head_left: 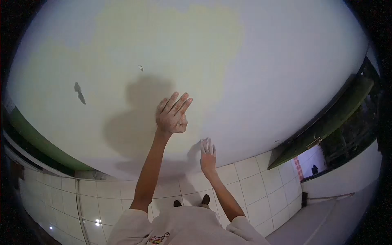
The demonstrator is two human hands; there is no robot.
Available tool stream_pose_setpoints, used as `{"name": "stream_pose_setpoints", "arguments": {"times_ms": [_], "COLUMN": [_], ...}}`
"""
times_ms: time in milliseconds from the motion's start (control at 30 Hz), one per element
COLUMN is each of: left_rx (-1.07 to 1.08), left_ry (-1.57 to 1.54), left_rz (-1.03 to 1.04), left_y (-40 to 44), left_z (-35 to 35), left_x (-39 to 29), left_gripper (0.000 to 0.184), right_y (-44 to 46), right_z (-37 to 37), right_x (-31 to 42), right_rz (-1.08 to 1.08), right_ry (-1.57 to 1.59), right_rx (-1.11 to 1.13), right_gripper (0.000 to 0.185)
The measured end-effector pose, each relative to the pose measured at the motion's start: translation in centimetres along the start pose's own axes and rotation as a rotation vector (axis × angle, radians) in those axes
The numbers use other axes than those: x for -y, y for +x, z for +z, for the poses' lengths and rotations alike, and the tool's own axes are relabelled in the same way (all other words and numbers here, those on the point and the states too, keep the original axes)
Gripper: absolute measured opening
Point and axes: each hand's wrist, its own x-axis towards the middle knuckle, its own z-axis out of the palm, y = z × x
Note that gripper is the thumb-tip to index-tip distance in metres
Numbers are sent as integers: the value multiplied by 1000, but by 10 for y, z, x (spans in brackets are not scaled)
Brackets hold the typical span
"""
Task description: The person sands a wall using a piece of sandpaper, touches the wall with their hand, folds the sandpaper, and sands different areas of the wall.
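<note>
In the head view, my left hand (pixel 172 116) is raised before a large wall (pixel 265 81) painted in pale yellow and white patches. Its fingers stretch upward, partly spread, and nothing shows in them; I cannot tell whether the palm touches the wall. Lower and to the right, my right hand (pixel 208 157) points its fingers up near the wall's lower part. Those fingers are straight and whitened, as if with dust or paint, and they hold nothing visible. A grey chipped mark (pixel 79 93) and a smaller chip (pixel 141 68) scar the wall to the left.
White floor tiles (pixel 245 175) run along the wall's foot, with my dark shoes (pixel 205 199) on them. At right, a dark green door (pixel 318 126) stands ajar near another doorway (pixel 312 163). A green band (pixel 45 141) edges the wall at left.
</note>
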Motion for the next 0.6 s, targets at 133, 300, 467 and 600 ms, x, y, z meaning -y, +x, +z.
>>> {"name": "stream_pose_setpoints", "arguments": {"times_ms": [133,300,467,600], "left_rx": [22,-7,5,-5], "left_ry": [-48,-68,-69,-69], "left_rz": [-12,6,-19,-20], "left_y": [1,1,3,2], "left_z": [-2,1,-2,1], "left_x": [2,4,2,3], "left_gripper": [54,55,54,54], "right_y": [-53,41,127,178], "right_z": [63,-138,-300,-295], "right_x": [-51,10,59,78], "right_rz": [99,115,-262,-283], "right_ry": [106,341,254,25], "right_rx": [414,-105,-747,-878], "right_gripper": [66,75,76,74]}}
